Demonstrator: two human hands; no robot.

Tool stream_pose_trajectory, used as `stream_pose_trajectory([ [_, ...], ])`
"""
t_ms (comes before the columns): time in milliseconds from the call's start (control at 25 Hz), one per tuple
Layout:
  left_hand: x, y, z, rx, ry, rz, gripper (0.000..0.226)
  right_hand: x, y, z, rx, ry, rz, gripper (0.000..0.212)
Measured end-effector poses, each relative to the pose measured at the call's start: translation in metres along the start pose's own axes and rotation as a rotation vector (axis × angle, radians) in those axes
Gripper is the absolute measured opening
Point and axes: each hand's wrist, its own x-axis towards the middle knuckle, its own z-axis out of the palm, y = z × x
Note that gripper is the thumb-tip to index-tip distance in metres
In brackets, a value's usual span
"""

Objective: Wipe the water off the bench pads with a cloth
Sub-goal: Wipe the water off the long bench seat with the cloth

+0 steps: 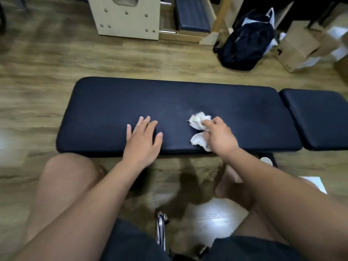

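The right hand (219,135) is curled around a crumpled white cloth (197,120) and grips it, knuckles up, pressing it down onto the long bench pad (113,102). Part of the cloth bulges out past the fingers toward the far edge of the bench, and another fold sticks out below the hand, close to the near edge. The cloth lies a little right of the pad's middle. Just beyond it, toward the far edge, a faint pale smear (180,108) shows on the dark blue surface; whether it is water cannot be told.

The left hand (143,140) lies flat on the same pad, left of the cloth and apart from it, fingers straight and spread, holding nothing. Its wrist crosses the near edge of the bench.

At the right end of the long pad, across a narrow gap, sits the short bench pad (320,117), same dark blue, with nothing on it.

The bench stands on a wood-pattern floor (37,63). The person sits facing it, a bare knee (66,176) below the near left corner. Beyond the far edge, a dark backpack (246,44) lies on the floor with a brown paper bag (297,48) just to its right, and a pale wooden box (128,16) with metal bolts stands further left.
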Motion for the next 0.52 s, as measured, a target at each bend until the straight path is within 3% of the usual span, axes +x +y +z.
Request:
stream_pose_trajectory([
  [280,0.054,0.082,0.063,0.263,-0.090,0.116,0.058,0.042,0.191,-0.068,-0.074,0.212,0.478,0.029],
  [400,0.066,0.104,0.088,0.384,-0.041,0.124,0.066,0.096,0.159,-0.062,0.015,0.265,0.453,0.022],
  [520,0.063,0.107,0.094,0.376,0.053,0.144,0.066,0.149,0.073,-0.041,-0.013,0.285,0.210,0.018],
])
